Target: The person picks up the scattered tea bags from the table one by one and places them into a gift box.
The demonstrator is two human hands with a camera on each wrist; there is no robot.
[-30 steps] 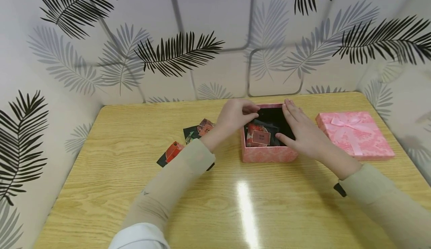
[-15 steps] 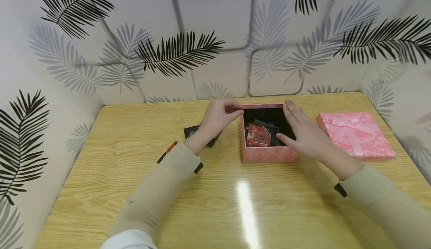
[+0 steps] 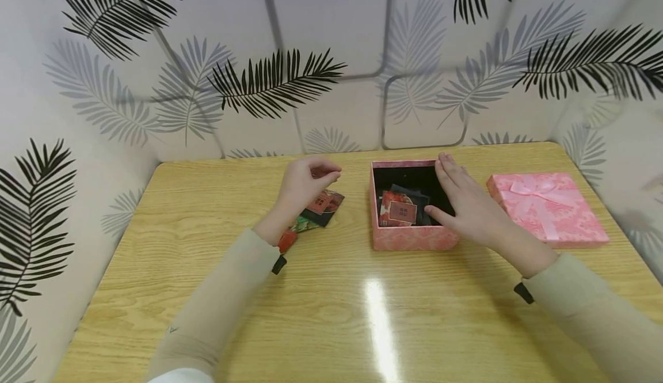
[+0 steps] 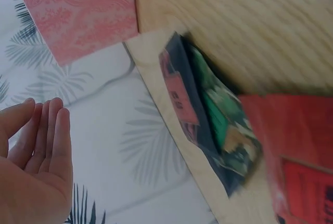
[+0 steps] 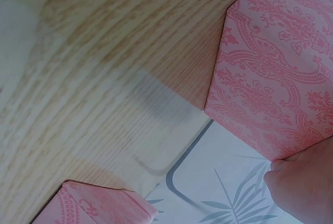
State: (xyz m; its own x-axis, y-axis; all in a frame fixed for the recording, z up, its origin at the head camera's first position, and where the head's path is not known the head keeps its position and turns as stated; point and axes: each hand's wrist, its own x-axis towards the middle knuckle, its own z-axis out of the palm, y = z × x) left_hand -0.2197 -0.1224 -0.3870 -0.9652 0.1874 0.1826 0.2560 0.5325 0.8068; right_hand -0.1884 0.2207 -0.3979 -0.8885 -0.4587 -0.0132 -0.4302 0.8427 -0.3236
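Observation:
A pink patterned box (image 3: 414, 238), its top off, stands right of the table's middle with a red packet (image 3: 397, 209) and dark packets inside its black interior. My right hand (image 3: 471, 207) rests along the box's right rim with straight fingers, its thumb over the inside. To the left, my left hand (image 3: 305, 186) is above several small packets, fingers bent loosely and nothing visible between them. Among these are a black packet with a red label (image 4: 179, 99), a green patterned packet (image 4: 223, 115) and a red packet (image 4: 307, 151); the hand and wrist partly hide them in the head view.
A pink lid with a ribbon bow (image 3: 549, 207) lies on the wooden table (image 3: 331, 314) right of the box. Behind the table's far edge stands a leaf-patterned backdrop (image 3: 331, 83).
My left hand has drawn back left from the box's left rim to above the loose packets. The right hand, box and lid have stayed in place.

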